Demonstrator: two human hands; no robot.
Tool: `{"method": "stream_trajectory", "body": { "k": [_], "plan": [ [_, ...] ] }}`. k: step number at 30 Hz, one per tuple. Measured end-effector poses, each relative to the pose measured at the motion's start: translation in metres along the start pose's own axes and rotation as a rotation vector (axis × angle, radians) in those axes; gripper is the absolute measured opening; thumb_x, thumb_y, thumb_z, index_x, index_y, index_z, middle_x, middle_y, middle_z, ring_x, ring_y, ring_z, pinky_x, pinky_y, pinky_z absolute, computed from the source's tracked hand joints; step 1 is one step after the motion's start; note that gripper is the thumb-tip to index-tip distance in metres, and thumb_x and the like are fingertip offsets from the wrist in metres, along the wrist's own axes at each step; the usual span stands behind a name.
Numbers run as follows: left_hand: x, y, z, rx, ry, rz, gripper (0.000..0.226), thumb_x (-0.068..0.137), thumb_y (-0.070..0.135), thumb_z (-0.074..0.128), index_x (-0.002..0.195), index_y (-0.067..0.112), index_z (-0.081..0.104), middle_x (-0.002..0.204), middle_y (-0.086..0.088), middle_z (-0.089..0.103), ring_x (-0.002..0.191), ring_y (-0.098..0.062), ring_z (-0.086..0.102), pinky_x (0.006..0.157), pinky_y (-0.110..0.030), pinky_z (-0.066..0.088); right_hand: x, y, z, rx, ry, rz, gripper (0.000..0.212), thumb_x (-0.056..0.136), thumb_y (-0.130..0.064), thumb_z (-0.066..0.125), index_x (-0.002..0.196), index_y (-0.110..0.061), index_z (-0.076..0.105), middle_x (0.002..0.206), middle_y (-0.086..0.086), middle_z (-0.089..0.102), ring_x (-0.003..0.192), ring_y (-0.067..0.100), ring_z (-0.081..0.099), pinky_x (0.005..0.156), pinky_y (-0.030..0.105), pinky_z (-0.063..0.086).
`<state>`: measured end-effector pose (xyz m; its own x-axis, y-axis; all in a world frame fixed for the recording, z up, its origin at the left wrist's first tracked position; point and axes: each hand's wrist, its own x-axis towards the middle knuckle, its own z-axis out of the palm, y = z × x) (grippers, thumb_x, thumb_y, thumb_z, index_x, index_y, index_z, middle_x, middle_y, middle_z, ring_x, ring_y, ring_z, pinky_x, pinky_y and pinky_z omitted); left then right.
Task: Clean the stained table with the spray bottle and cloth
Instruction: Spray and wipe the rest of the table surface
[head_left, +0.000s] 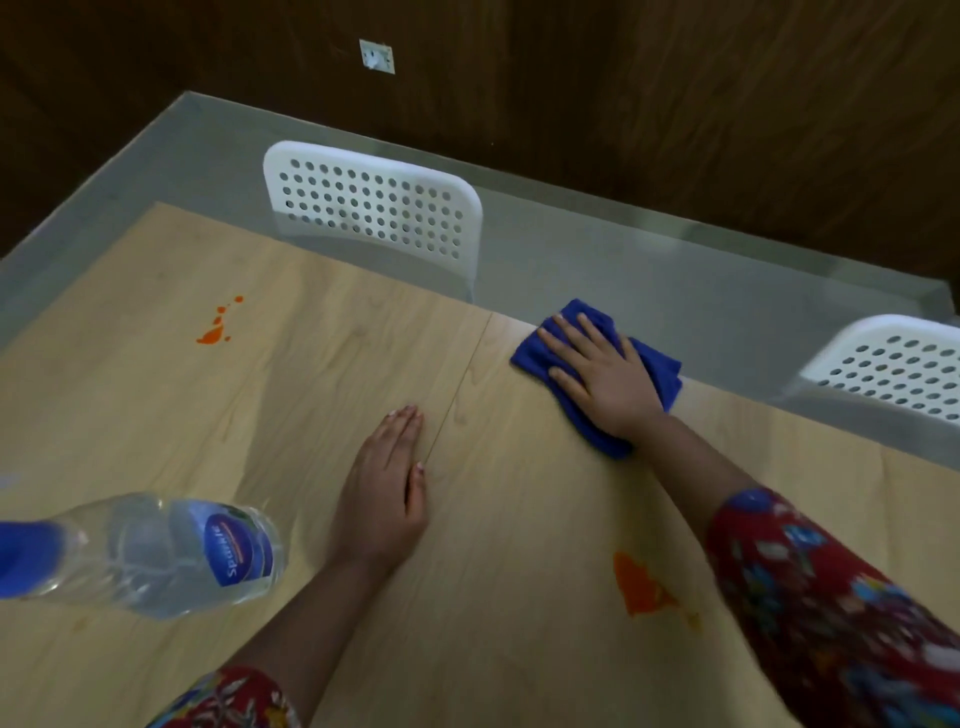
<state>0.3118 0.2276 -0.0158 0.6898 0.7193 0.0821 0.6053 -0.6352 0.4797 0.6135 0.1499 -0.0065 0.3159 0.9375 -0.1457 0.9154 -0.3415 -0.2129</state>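
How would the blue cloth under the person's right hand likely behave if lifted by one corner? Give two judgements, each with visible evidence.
Probably floppy: the blue cloth lies folded with soft creases, so it would likely droop. Probably light and unlikely to roll: it looks like thin fabric, pressed flat beneath the right hand.

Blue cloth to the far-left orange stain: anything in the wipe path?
Nothing visible. The right hand presses the blue cloth at the far edge, and bare table runs from it to the far-left orange stain. The left hand lies flat nearer the person, off that line; the bottle is nearer still, at left.
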Motion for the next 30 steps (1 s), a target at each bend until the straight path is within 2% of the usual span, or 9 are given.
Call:
{"method": "stream_trajectory", "body": {
  "k": [4,8,10,15,17,21,23,26,30],
  "plan": [
    [-0.001,-0.002,0.002,-0.026,0.019,-0.027,0.060,0.091,0.028,0.029,0.147,0.009,0.037,0.152,-0.004,0.038,0.142,-0.017,0.030,0.116,-0.033,0.025,0.038,-0.054,0.006,-0.024,0.020,-0.028,0.055,0.100,-0.052,0.017,0.153,-0.038,0.012,0.162,-0.011,0.007,0.149,0.013,0.002,0.118,0.051,0.008],
    [0.000,0.000,0.002,-0.031,0.025,-0.047,0.059,0.092,0.025,0.028,0.147,0.007,0.036,0.152,-0.005,0.037,0.142,-0.017,0.030,0.116,-0.022,0.015,-0.024,-0.101,0.027,-0.052,-0.088,-0.430,0.056,0.099,-0.053,0.017,0.152,-0.039,0.008,0.161,-0.013,0.001,0.148,0.012,-0.007,0.118,0.045,-0.009],
    [-0.001,0.001,0.001,-0.022,0.026,-0.044,0.058,0.092,0.024,0.028,0.146,0.006,0.037,0.151,-0.007,0.039,0.140,-0.018,0.031,0.116,-0.020,0.014,-0.024,-0.093,0.026,-0.061,-0.125,-0.477,0.055,0.098,-0.057,0.016,0.150,-0.045,0.005,0.160,-0.017,-0.003,0.148,0.015,-0.014,0.116,0.044,-0.013],
    [0.000,0.001,0.002,-0.022,0.024,-0.054,0.058,0.092,0.026,0.027,0.147,0.008,0.036,0.152,-0.006,0.038,0.141,-0.018,0.031,0.116,-0.026,0.020,0.045,-0.061,0.006,-0.038,-0.002,0.053,0.056,0.094,-0.066,0.015,0.148,-0.052,0.009,0.162,-0.012,0.004,0.149,0.031,-0.002,0.115,0.059,0.004],
    [0.000,0.001,0.001,-0.028,0.033,-0.041,0.058,0.093,0.025,0.027,0.147,0.007,0.036,0.152,-0.007,0.038,0.141,-0.019,0.032,0.116,-0.031,0.023,0.033,-0.076,0.014,-0.071,0.049,0.041,0.057,0.096,-0.061,0.012,0.150,-0.046,0.011,0.162,-0.011,0.006,0.149,0.030,0.003,0.116,0.053,0.004],
    [0.000,0.000,0.002,-0.017,0.008,-0.007,0.057,0.093,0.024,0.029,0.147,0.007,0.035,0.152,-0.008,0.037,0.141,-0.020,0.033,0.116,-0.031,0.024,-0.048,-0.117,0.040,-0.013,-0.008,-0.263,0.056,0.098,-0.053,0.017,0.152,-0.036,0.015,0.161,-0.012,0.009,0.149,0.016,0.001,0.118,0.038,-0.004],
    [0.000,0.001,0.001,0.011,0.003,0.041,0.055,0.094,0.024,0.030,0.146,0.008,0.038,0.152,-0.006,0.038,0.139,-0.018,0.035,0.115,-0.033,0.027,-0.053,-0.099,0.036,0.032,-0.028,-0.316,0.054,0.099,-0.051,0.022,0.151,-0.036,0.022,0.160,-0.012,0.015,0.148,0.013,0.007,0.119,0.036,0.003],
    [-0.002,0.002,-0.001,0.065,-0.042,0.141,0.052,0.094,0.027,0.034,0.142,0.011,0.044,0.149,-0.003,0.044,0.137,-0.016,0.039,0.113,-0.033,0.026,-0.043,-0.037,0.021,0.059,0.098,-0.021,0.058,0.095,-0.052,0.023,0.146,-0.029,0.039,0.155,-0.005,0.031,0.145,0.022,0.026,0.117,0.045,0.023],
    [-0.010,0.008,-0.005,0.106,-0.081,0.247,0.048,0.095,0.028,0.038,0.139,0.012,0.049,0.146,-0.003,0.047,0.135,-0.019,0.043,0.113,-0.033,0.025,-0.099,0.041,0.008,0.034,0.160,0.313,0.059,0.096,-0.053,0.018,0.150,-0.031,0.028,0.159,-0.008,0.019,0.148,0.018,0.016,0.119,0.040,0.013]
  ]
}}
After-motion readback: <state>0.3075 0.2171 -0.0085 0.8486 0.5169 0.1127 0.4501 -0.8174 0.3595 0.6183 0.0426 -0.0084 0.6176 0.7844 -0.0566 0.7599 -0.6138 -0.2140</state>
